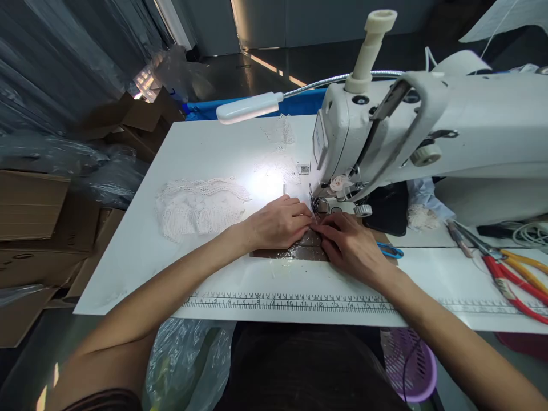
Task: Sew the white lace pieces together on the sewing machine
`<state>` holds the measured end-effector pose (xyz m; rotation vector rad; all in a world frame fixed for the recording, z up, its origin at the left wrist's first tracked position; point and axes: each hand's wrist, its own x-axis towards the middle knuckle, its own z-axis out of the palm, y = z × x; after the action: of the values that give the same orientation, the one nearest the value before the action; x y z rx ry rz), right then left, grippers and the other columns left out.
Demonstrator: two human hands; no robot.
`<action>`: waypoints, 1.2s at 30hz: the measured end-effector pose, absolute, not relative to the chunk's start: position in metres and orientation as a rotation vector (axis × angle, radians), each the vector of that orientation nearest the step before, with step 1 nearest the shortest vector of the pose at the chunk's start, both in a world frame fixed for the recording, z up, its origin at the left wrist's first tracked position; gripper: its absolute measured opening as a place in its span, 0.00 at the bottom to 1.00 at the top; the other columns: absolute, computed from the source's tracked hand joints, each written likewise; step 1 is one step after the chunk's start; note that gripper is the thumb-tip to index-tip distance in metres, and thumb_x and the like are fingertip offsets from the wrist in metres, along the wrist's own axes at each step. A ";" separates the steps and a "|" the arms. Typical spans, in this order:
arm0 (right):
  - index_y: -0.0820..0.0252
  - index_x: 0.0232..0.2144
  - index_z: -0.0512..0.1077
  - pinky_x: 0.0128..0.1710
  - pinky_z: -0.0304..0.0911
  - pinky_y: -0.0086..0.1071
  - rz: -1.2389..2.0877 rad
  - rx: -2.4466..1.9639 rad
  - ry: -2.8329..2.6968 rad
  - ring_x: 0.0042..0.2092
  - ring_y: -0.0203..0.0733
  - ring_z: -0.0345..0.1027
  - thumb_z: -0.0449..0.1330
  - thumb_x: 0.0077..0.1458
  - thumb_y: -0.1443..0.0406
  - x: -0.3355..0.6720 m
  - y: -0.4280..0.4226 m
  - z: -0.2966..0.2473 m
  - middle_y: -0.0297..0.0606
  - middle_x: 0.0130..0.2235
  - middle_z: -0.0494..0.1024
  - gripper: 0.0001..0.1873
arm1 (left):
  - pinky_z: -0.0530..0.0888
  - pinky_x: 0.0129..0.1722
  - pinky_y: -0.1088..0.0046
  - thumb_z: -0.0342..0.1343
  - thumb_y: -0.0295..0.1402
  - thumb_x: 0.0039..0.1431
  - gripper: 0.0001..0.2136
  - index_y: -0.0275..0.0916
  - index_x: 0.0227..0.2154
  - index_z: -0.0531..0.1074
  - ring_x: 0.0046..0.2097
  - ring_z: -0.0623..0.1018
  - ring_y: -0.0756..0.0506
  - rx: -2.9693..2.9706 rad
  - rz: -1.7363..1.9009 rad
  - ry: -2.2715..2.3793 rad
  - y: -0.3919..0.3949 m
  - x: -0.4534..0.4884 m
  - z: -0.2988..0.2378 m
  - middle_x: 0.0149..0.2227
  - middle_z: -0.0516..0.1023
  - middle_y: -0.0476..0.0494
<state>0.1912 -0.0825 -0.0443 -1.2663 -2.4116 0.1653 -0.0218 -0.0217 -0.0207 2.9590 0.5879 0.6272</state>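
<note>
White lace (pixel 201 210) lies in a gathered strip on the counter (pixel 132 268), left of the frame's middle, with thinner lace scraps (pixel 280 131) above it. A white sewing machine (pixel 466 123) fills the upper right, and a lit lamp (pixel 250 108) on a bendy neck reaches out at upper centre. The left hand (pixel 283 222) and right hand (pixel 353 242) meet at frame centre, just below the presser foot, over a shiny brown patch (pixel 309 252). Both have their fingers bent and fingertips close together — whether either pinches anything, I cannot tell. Blue snips (pixel 390 250) lie just right of the right hand; red-handled scissors (pixel 509 288) sit at the right edge — a printed ruler (pixel 291 302) runs along the bottom of the counter.
</note>
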 end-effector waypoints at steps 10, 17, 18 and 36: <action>0.60 0.52 0.72 0.42 0.69 0.39 0.372 -1.277 -2.356 0.42 0.46 0.71 0.49 0.61 0.69 0.201 -0.064 -0.041 0.47 0.44 0.74 0.20 | 0.72 0.41 0.64 0.54 0.29 0.60 0.08 0.38 0.39 0.77 0.43 0.77 0.44 2.713 0.665 0.753 -0.033 -0.025 -0.031 0.44 0.79 0.43; 0.55 0.57 0.70 0.34 0.68 0.35 0.228 -1.393 -2.505 0.40 0.46 0.71 0.50 0.62 0.67 0.199 -0.063 -0.041 0.48 0.46 0.73 0.22 | 0.70 0.40 0.64 0.53 0.32 0.63 0.09 0.38 0.34 0.77 0.40 0.77 0.46 2.717 0.742 0.852 -0.036 -0.019 -0.037 0.40 0.80 0.44; 0.55 0.57 0.69 0.34 0.68 0.35 0.211 -1.409 -2.516 0.40 0.46 0.71 0.50 0.62 0.66 0.199 -0.064 -0.042 0.48 0.46 0.73 0.23 | 0.70 0.40 0.64 0.52 0.32 0.64 0.09 0.38 0.34 0.77 0.40 0.76 0.46 2.735 0.764 0.855 -0.036 -0.018 -0.039 0.40 0.80 0.44; 0.53 0.56 0.70 0.38 0.71 0.38 0.244 -1.297 -2.454 0.40 0.44 0.70 0.50 0.60 0.69 0.202 -0.070 -0.043 0.44 0.45 0.72 0.24 | 0.71 0.41 0.63 0.48 0.27 0.65 0.11 0.38 0.31 0.74 0.36 0.74 0.48 2.969 0.790 0.734 -0.034 -0.020 -0.046 0.37 0.79 0.44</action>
<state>0.2021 -0.0698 -0.0425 -1.2971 -2.4538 0.2444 -0.0199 -0.0344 -0.0461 2.9685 0.7344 0.7896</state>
